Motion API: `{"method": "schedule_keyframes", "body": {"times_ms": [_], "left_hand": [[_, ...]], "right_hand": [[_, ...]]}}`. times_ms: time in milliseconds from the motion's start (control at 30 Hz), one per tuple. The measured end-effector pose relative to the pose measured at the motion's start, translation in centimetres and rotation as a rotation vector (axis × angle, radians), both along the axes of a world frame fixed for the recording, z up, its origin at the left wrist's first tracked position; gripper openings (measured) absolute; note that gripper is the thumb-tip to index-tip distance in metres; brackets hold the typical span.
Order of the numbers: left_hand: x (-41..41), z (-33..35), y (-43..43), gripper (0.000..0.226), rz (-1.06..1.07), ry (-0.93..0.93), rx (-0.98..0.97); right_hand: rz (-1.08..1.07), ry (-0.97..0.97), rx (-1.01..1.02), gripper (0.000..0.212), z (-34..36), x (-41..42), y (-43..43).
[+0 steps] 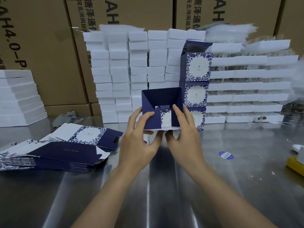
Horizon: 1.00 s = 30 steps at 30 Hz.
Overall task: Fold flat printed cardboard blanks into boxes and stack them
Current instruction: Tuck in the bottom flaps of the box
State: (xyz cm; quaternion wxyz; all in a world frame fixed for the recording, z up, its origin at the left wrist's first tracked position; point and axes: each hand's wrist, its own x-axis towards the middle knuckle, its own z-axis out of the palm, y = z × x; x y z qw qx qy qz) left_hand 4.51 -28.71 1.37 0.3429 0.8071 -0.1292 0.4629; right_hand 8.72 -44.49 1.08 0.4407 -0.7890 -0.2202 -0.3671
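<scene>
A half-folded navy box (162, 97) with blue-and-white leaf print is held above the steel table (148, 186), its open end facing me and its flaps partly folded in. My left hand (139, 139) grips its left side, thumb on a navy flap. My right hand (184, 134) grips its right side, fingers over the right wall. Behind it on the right stands a column of three finished printed boxes (196, 79), the top one with its lid flap up. A pile of flat printed blanks (54, 153) lies on the table at the left.
Stacks of white foam blocks (128, 71) line the back, with more at the far left (18, 97) and foam trays (246, 89) at the right. Brown cartons (41, 46) stand behind. A blue round sticker (226, 155) and a yellow object (295, 163) lie at the right.
</scene>
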Motion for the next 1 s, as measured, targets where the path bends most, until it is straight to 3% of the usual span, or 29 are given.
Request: {"method": "schedule_keyframes", "body": {"times_ms": [400,667,800,1000], "left_hand": [[0.6,-0.3,-0.1,0.067,-0.085,-0.073,-0.167],[0.6,-0.2,-0.4,0.057,-0.099,-0.116,-0.243],[-0.1,0.3,-1.3,0.071,-0.195,-0.029,-0.535],[0.1,0.8,-1.7,0.04,-0.309,0.022,-0.842]], "right_hand": [[0.234,-0.016,0.194,0.094,0.9,-1.1,-0.1],[0.27,0.042,0.323,0.072,0.6,-1.5,0.7],[0.313,0.045,0.36,0.067,0.6,-1.7,0.9],[0.36,0.048,0.339,0.067,0.5,-1.7,1.4]]}}
